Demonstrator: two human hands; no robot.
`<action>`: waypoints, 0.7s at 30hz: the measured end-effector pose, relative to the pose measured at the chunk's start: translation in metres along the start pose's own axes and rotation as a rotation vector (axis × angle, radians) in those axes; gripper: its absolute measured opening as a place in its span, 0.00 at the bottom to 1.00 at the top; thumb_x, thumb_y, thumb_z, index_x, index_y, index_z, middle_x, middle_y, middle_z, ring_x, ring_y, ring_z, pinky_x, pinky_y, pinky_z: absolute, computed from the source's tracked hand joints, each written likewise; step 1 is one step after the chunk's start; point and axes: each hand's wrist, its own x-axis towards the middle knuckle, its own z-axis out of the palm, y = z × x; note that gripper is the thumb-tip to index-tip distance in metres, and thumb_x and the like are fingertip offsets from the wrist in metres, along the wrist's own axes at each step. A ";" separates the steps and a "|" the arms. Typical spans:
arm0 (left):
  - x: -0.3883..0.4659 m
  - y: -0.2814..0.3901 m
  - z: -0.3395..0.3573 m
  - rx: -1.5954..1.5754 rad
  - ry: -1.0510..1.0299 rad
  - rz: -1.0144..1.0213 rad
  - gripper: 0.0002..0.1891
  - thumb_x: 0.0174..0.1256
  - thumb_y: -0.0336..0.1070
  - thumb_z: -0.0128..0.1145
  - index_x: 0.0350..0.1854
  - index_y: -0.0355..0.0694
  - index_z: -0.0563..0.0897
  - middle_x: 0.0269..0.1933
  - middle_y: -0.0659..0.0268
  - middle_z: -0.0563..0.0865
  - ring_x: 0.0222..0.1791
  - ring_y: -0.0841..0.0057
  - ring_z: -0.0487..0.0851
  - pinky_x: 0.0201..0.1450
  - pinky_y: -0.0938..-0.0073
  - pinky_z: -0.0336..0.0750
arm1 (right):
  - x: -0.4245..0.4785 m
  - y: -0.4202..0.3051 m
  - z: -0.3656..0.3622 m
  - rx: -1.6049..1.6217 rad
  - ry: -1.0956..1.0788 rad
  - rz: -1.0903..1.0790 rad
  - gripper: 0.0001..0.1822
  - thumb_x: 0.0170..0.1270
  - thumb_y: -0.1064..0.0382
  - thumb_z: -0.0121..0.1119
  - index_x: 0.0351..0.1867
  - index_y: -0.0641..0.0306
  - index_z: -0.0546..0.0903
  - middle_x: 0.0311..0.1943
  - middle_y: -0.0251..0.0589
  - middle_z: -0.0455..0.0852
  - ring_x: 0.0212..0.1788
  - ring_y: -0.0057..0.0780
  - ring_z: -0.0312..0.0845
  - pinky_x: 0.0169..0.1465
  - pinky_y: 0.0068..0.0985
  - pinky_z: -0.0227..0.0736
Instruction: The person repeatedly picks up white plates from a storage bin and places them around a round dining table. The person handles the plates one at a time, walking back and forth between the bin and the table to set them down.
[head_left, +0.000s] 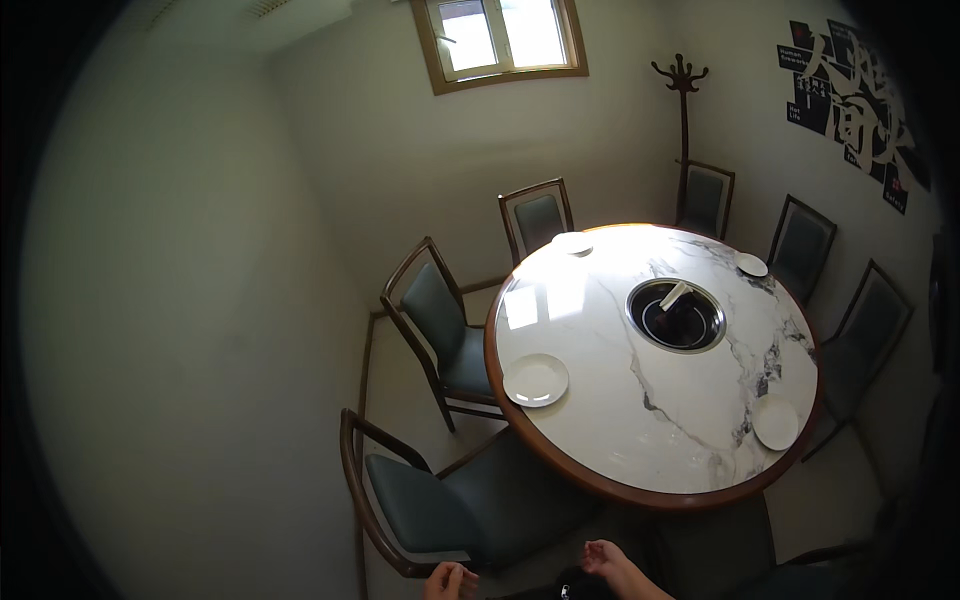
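At the bottom edge, my left hand (451, 582) has its fingers curled in, with nothing visible in it. It is close to the lower corner of a chair with a blue-grey padded back (421, 504); I cannot tell whether they touch. My right hand (606, 562) is a little to the right, fingers curled towards the palm and nothing seen in it. Beyond my hands stands a round table with a marble-patterned top (600, 420) and a brown wooden rim. White plates lie on it, one at the near left (536, 380) and one at the near right (775, 422).
A round metal-rimmed well (676, 316) in the table holds a pale object (676, 295). Two more plates (751, 265) lie farther back. Several padded chairs (439, 311) ring the table. A wooden coat stand (683, 120) stands in the corner; a window (502, 41) is above.
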 end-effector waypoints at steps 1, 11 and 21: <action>-0.012 0.002 -0.002 0.000 -0.047 0.003 0.12 0.62 0.40 0.42 0.30 0.37 0.72 0.24 0.68 0.77 0.21 0.85 0.73 0.22 0.84 0.68 | -0.009 0.006 -0.003 0.006 0.000 -0.060 0.06 0.50 0.66 0.45 0.22 0.63 0.72 0.18 0.35 0.73 0.19 0.23 0.65 0.23 0.19 0.61; -0.114 -0.044 -0.018 -0.130 0.129 0.039 0.11 0.61 0.39 0.43 0.29 0.37 0.73 0.21 0.69 0.75 0.18 0.86 0.70 0.21 0.84 0.67 | -0.027 0.056 -0.010 -0.105 -0.160 0.091 0.09 0.54 0.66 0.40 0.22 0.64 0.71 0.17 0.34 0.69 0.18 0.24 0.60 0.23 0.19 0.58; -0.238 -0.073 -0.007 -0.160 0.725 -0.047 0.10 0.60 0.37 0.44 0.31 0.36 0.74 0.27 0.67 0.79 0.25 0.84 0.77 0.26 0.85 0.73 | 0.000 0.078 0.013 -0.873 -0.460 0.386 0.09 0.54 0.59 0.44 0.21 0.57 0.72 0.12 0.30 0.66 0.17 0.21 0.62 0.23 0.20 0.61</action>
